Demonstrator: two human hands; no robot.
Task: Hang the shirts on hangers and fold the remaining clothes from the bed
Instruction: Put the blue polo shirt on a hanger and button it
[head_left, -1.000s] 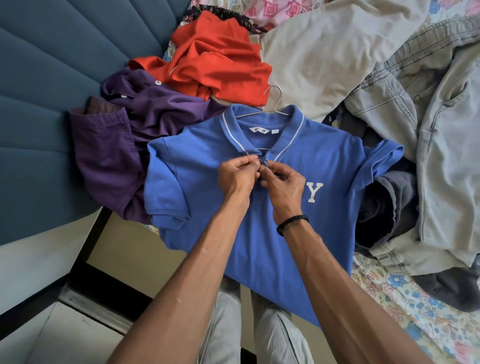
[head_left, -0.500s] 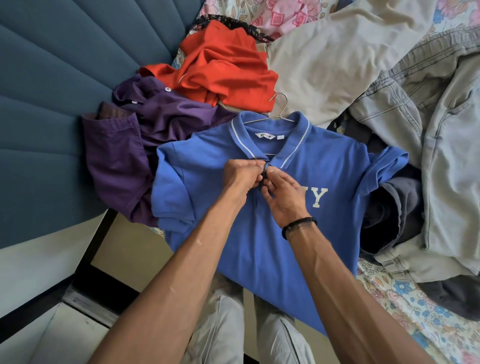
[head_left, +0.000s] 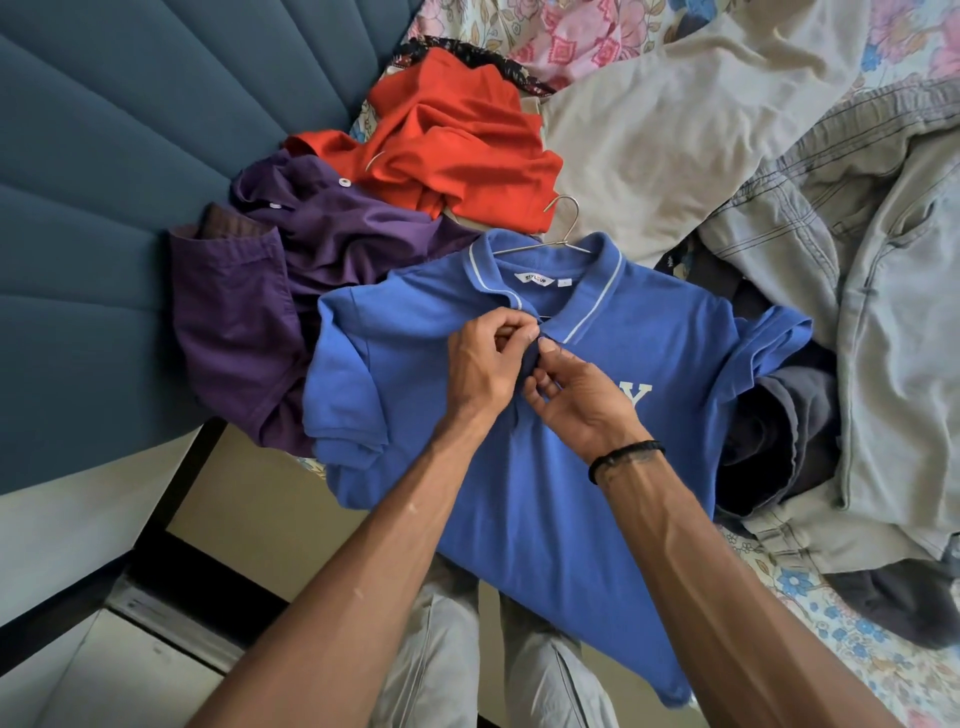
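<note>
A blue polo shirt with a white Y lies face up at the bed's edge, its hem hanging over. A metal hanger is inside it, with the hook poking out above the collar. My left hand and my right hand meet at the placket just below the collar, each pinching the blue fabric. A purple shirt lies to the left and an orange shirt behind it.
A beige garment, grey jeans and dark clothes are piled on the floral bedsheet to the right. The padded blue headboard rises on the left. My grey-trousered legs stand below the bed's edge.
Both hands have stayed at the placket, fingers shifting slightly on the fabric. The whole scene has slid a little lower and to the right in view.
</note>
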